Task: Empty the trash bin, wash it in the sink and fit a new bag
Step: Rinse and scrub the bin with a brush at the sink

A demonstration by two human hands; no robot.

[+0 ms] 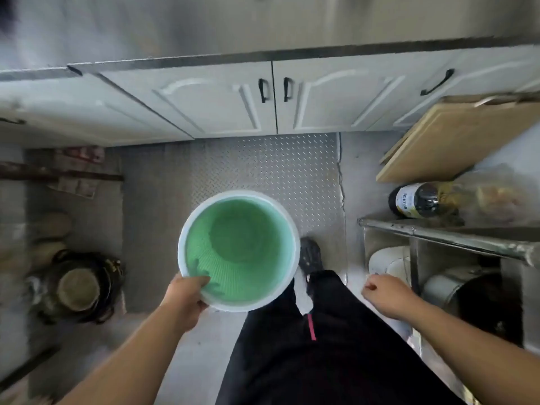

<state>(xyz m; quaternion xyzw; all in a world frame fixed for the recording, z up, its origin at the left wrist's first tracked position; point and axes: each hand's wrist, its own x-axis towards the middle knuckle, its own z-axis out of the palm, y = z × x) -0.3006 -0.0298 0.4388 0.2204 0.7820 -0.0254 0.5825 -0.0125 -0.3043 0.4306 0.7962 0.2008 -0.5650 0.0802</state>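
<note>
Left hand (pixel 184 299) grips the green bin (pixel 238 255) rim, right hand (pixel 385 293) loosely curled, above checker-plate floor (pixel 263 162)

I saw the trash bin (pixel 239 250) held by my left hand (pixel 183 299) above the floor (pixel 157 176), before the cabinet doors (pixel 274 103). A shelf rack (pixel 444 238) stood right, a bottle (pixel 415 200) lying on it behind a cutting board (pixel 455 141).
</note>
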